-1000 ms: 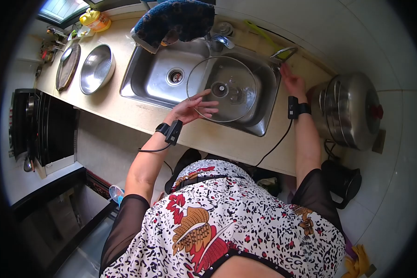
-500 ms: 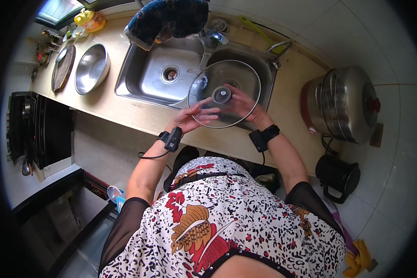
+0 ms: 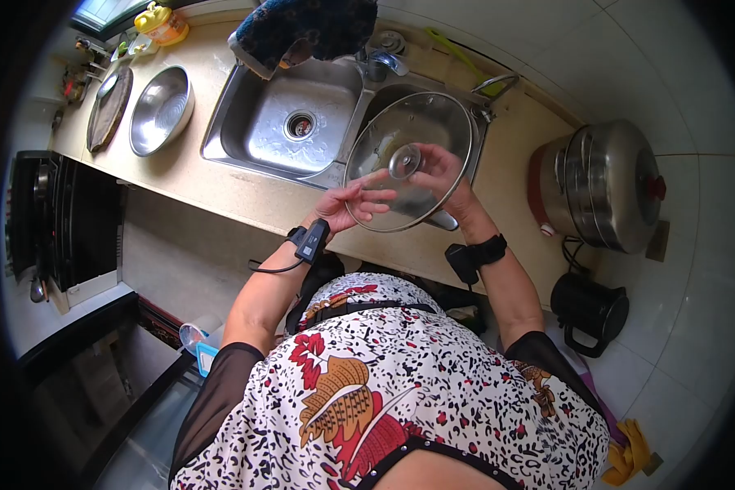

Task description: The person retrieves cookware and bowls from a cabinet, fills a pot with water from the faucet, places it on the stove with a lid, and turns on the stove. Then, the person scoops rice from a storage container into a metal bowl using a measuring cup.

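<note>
A pale tiled wall (image 3: pixel 653 90) curves behind a beige countertop (image 3: pixel 514 167) with a stainless-steel double sink (image 3: pixel 331 175) set into it. Above the sink's right basin (image 3: pixel 377 101) is a round clear glass lid (image 3: pixel 384 131) with a thin metal rim, tilted, its near edge reaching over the front of the counter. The right hand (image 3: pixel 443 175) is at its middle, thumb and fingers closed about the small round clear knob (image 3: pixel 405 162). The left hand (image 3: pixel 355 206) is at the lid's near left edge, fingers spread apart and overlapping the glass; how firmly they hold it cannot be told. A black strapped device sits on each wrist. Beside the lid, the left basin (image 3: pixel 261 135) shows its round drain (image 3: pixel 300 126), and a dark blue fluffy cloth (image 3: pixel 310 34) hangs over its far side. Next to the cloth stands a chrome tap (image 3: pixel 385 62); a thin curved metal spout (image 3: pixel 498 83) rises at the sink's far right corner. Farther left on the counter are a shiny metal bowl (image 3: pixel 159 122) and a brown round board (image 3: pixel 110 118). To the right stand a large steel pot (image 3: pixel 612 188) with a red lid knob and, lower down, a black kettle (image 3: pixel 592 306).
</note>
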